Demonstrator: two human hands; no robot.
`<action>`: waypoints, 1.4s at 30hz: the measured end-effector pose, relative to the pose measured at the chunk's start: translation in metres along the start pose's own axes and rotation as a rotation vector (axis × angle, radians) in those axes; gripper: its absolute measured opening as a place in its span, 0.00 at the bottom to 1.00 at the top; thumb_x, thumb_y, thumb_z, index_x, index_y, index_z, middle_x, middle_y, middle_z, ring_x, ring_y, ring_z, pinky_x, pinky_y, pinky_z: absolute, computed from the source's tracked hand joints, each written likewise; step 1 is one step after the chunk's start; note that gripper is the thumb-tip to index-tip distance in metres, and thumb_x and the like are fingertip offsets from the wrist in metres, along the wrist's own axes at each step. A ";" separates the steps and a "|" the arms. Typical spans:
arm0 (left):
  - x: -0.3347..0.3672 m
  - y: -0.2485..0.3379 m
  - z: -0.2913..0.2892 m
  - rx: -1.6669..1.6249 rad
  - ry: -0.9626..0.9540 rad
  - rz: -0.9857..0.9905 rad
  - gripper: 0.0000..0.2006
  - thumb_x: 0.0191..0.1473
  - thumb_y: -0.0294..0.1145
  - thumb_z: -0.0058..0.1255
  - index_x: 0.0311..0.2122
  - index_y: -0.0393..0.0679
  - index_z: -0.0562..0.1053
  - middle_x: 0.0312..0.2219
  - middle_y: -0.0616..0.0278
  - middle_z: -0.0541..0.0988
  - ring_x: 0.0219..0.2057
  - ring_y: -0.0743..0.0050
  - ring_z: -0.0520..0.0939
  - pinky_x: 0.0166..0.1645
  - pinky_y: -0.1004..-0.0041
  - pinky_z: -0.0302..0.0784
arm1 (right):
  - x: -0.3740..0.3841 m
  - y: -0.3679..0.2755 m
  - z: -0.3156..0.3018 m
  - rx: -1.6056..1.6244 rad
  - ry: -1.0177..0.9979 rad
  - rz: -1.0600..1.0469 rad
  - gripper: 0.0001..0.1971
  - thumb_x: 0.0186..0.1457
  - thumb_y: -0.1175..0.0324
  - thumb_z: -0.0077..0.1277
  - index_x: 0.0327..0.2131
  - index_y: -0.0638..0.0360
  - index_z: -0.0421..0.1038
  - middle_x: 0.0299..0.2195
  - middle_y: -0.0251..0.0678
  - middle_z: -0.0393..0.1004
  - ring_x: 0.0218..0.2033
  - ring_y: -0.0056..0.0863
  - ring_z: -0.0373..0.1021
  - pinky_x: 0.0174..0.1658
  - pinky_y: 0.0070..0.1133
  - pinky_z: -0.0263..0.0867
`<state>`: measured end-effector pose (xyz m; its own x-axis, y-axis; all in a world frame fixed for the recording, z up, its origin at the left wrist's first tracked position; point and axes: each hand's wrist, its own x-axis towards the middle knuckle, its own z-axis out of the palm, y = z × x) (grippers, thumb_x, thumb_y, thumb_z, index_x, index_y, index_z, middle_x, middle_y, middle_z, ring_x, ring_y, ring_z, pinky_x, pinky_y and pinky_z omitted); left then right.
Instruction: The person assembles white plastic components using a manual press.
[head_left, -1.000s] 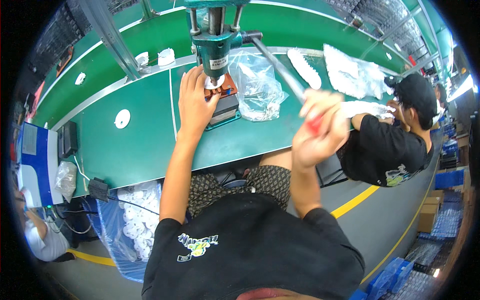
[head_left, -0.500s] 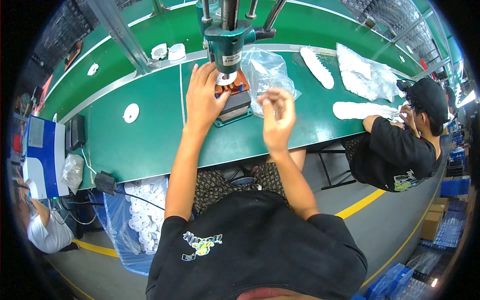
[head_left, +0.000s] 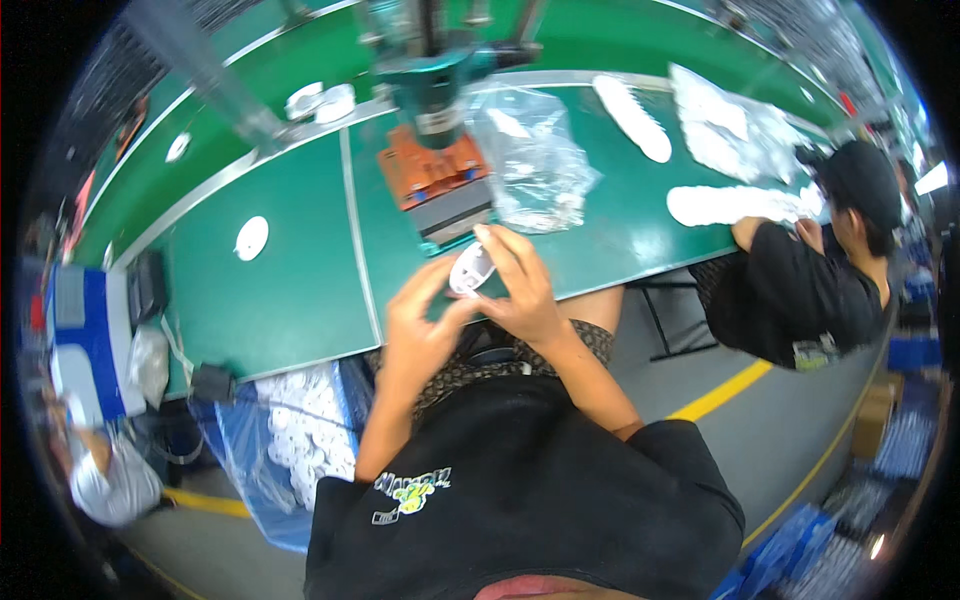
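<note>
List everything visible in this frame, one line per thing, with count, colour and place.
white oval piece: 1, white, held between both hands at the table's near edge
press machine: 1, teal head over an orange and grey base, behind the hands
clear plastic bag: 1, transparent, right of the press
table: 1, green, running across the view
loose white disc: 1, white, on the table to the left
white piles: several, white, far right of the table
blue-lined bin of white pieces: 1, under the table's left part
co-worker: 1, black shirt and cap, seated at right
another person: 1, pale shirt, lower left
left hand: 1, on the piece
right hand: 1, on the piece
</note>
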<state>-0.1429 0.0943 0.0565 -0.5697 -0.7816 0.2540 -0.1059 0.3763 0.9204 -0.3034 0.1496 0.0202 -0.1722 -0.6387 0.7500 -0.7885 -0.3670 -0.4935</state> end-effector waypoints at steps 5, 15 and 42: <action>0.032 -0.048 -0.125 0.786 0.475 0.187 0.16 0.61 0.36 0.53 0.50 0.38 0.75 0.51 0.50 0.77 0.55 0.51 0.74 0.62 0.59 0.64 | 0.032 0.061 -0.066 -0.297 0.119 0.330 0.46 0.36 0.56 0.74 0.58 0.65 0.65 0.49 0.48 0.69 0.51 0.43 0.66 0.54 0.33 0.64; 0.038 -0.157 -0.229 1.087 0.373 -0.251 0.23 0.60 0.46 0.53 0.53 0.38 0.73 0.53 0.47 0.74 0.54 0.48 0.73 0.57 0.57 0.69 | 0.065 0.220 -0.180 -0.880 -0.272 0.847 0.41 0.34 0.46 0.72 0.51 0.61 0.74 0.47 0.51 0.75 0.50 0.46 0.70 0.53 0.36 0.67; 0.000 -0.069 -0.047 0.431 0.453 -0.126 0.14 0.57 0.31 0.56 0.47 0.39 0.74 0.53 0.53 0.74 0.55 0.56 0.72 0.57 0.61 0.65 | 0.044 0.118 -0.021 -0.505 -0.275 0.078 0.06 0.52 0.73 0.54 0.34 0.64 0.73 0.38 0.42 0.74 0.42 0.43 0.71 0.46 0.33 0.69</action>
<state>-0.0978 0.0451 0.0073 -0.1400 -0.9302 0.3393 -0.5220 0.3605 0.7730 -0.4163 0.0930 0.0044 -0.1342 -0.8279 0.5446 -0.9753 0.0131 -0.2204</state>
